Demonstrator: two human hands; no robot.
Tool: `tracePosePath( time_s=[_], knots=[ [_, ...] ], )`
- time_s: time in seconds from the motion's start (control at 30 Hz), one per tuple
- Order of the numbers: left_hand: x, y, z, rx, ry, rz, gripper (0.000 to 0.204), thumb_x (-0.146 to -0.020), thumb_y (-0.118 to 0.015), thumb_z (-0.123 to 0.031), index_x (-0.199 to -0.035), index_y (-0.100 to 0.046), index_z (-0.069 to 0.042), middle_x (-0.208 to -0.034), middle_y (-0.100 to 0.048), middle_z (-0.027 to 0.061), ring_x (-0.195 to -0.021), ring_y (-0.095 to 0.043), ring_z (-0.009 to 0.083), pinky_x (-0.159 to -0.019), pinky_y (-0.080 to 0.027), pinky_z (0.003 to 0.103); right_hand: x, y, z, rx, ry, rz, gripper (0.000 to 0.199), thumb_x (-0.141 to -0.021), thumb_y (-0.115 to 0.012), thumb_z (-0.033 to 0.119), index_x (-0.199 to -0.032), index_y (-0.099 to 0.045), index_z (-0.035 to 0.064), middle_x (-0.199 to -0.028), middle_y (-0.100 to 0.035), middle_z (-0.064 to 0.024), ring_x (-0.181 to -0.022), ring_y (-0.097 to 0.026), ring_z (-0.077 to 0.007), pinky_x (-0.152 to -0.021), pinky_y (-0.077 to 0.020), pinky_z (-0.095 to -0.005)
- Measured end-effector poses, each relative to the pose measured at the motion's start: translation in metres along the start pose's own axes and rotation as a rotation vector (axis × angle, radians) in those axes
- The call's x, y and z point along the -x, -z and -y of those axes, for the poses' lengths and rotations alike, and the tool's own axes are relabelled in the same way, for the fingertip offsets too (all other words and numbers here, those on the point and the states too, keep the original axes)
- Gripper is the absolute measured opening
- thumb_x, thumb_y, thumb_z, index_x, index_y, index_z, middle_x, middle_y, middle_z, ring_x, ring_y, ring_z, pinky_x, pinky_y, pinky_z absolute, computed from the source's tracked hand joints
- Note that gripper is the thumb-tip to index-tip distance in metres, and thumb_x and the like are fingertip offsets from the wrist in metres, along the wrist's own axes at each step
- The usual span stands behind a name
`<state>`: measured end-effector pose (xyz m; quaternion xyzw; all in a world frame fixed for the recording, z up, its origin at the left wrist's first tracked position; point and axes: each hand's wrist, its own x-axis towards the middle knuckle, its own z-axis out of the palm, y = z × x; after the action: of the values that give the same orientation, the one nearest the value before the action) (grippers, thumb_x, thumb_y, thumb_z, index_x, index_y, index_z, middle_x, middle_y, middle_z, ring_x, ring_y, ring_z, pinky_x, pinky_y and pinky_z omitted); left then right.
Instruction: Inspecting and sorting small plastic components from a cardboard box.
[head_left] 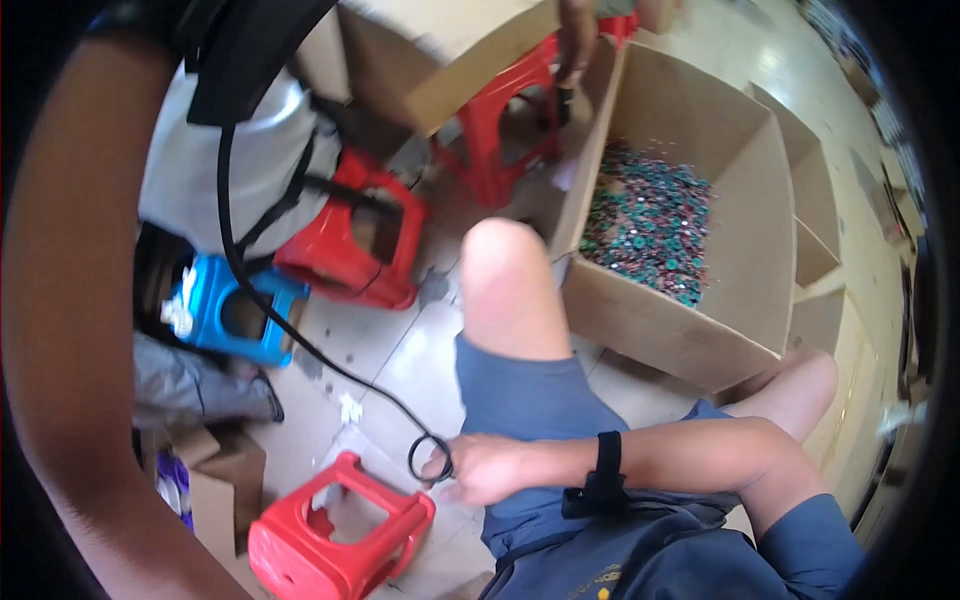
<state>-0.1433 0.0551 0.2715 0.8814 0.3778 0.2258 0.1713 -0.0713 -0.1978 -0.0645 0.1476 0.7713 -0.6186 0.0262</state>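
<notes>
Just right of the nearest red stool [285, 548], our right hand [487, 468] is curled nearly closed on the looped end of the cable [225, 205], which runs up-left toward our left arm [80, 250]; our left hand is out of sight.

- Pale light is filling the room, brightening the tiled floor [425, 335], with glare showing on its far right stretch.
- The bent knee [502, 245] is catching a washed-out highlight.
- Shadow is gathering beneath the far red stool [487, 125].
- The left arm [80, 300] is looking dim and soft.
- The right hand [490, 468] is blurring slightly; the black cable [224, 185] is showing more crisply.
- Small pieces [655, 220] are merging into speckle.
- The cardboard box [660, 320] is bending with lens distortion, while black corners are framing everything.
</notes>
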Motion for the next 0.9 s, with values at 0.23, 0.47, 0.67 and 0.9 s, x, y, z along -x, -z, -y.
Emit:
tracePosePath(
  time_s=[0.23,0.47,0.67,0.9],
  knots=[
    [0.139,0.034,0.022,-0.075,0.328,0.031,0.025,-0.094,-0.056,-0.024,-0.103,-0.064,-0.001,-0.096,-0.064,0.0076,-0.088,-0.059,0.0141,-0.081,-0.049,0.027,-0.065,-0.086,0.0,0.188,0.24,0.319,0.018,-0.085,-0.055,0.015,-0.098,-0.061,0.0048,-0.09,-0.067,-0.0147,-0.085,-0.065,-0.0299,-0.079,-0.051,-0.0387],
    [0.247,0.035,-0.01,-0.103,0.563,0.108,0.028,-0.093,-0.058,-0.025,-0.108,-0.064,-0.003,-0.101,-0.064,0.0088,-0.091,-0.059,0.0144,-0.083,-0.049,0.028,-0.095,-0.116,0.094,-1.097,0.006,0.552,0.033,-0.101,-0.042,0.029,-0.117,-0.055,0.0034,-0.099,-0.063,-0.0083,-0.092,-0.062,-0.014,-0.087,-0.0513,-0.0287],
    [0.364,-0.003,-0.008,-0.121,0.763,-0.079,0.037,-0.093,-0.057,-0.035,-0.113,-0.063,-0.003,-0.1,-0.064,0.007,-0.092,-0.06,0.0127,-0.08,-0.048,0.026,-0.103,0.004,0.1,-0.961,0.114,0.136,0.033,-0.1,-0.045,0.026,-0.112,-0.052,-0.004,-0.098,-0.066,-0.0194,-0.076,-0.068,-0.0197,-0.071,-0.0574,-0.0283],
    [0.409,-0.139,-0.029,0.381,0.994,-0.141,0.038,-0.088,-0.066,-0.03,-0.104,-0.059,0.004,-0.091,-0.066,0.0142,-0.085,-0.064,0.0179,-0.071,-0.051,0.031,-0.08,0.11,0.079,-1.022,0.137,-0.112,0.035,-0.097,-0.05,0.029,-0.111,-0.052,-0.0041,-0.102,-0.066,-0.0204,-0.077,-0.069,-0.0188,-0.072,-0.0588,-0.0259]
  ],
)
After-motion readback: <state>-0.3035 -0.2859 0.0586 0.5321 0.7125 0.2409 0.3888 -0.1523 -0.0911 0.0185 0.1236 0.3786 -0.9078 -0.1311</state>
